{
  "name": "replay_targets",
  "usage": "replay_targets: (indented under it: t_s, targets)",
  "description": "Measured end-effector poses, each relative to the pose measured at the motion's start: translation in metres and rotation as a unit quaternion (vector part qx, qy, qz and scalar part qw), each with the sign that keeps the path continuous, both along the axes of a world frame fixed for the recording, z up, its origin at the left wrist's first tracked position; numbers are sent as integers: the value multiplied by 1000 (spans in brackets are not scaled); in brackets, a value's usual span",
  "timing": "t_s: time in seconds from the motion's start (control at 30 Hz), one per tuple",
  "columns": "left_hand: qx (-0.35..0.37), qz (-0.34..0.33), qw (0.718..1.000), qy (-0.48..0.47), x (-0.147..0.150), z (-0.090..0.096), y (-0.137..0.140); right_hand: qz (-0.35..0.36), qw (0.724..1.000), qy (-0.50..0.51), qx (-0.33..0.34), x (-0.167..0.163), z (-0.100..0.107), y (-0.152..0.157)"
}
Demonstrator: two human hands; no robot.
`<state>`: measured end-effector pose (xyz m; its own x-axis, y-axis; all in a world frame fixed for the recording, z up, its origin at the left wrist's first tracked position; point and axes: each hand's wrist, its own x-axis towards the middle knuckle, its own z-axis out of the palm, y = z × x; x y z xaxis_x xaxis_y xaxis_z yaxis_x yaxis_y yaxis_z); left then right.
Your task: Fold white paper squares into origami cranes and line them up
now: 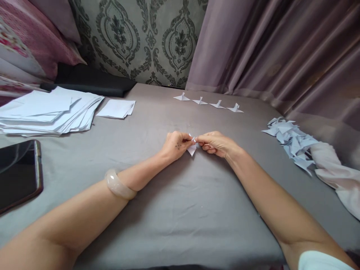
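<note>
Over the middle of the grey cloth, both my hands pinch a small folded white paper crane [192, 150]. My left hand [177, 144], with a pale bangle [119, 185] further up its forearm, grips the paper's left side between thumb and fingers. On the other side, my right hand [215, 143] holds its upper right part with thumb and forefinger. One pointed end hangs down between the hands; the fingers hide much of the rest. Beyond the hands, several finished paper cranes [217, 104] stand in a slanting row.
Large stacked white sheets [50, 112] lie at the left, with smaller paper squares [116, 108] beside them. A dark phone [19, 174] is at the left edge. Folded cranes form a heap [294, 138] at the right, against a white cloth [334, 172]. Curtains [239, 45] hang behind.
</note>
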<state>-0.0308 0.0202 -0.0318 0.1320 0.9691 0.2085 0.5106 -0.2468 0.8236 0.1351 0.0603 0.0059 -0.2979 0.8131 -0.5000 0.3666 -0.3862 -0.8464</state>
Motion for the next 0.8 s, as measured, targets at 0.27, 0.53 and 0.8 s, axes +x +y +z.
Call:
replay_targets:
  t_s: [0.27,0.53,0.8]
  targets:
    - [-17,-4,1000,-7,0,-2,0,15,1000,-5,4,2,1,-1]
    - [-12,5,1000,-7,-1,-4,1,22,1000,-10,-13,9,-3,8]
    - [-9,20,1000,-9,2,-4,1,46,999,-27,5,9,-3,9]
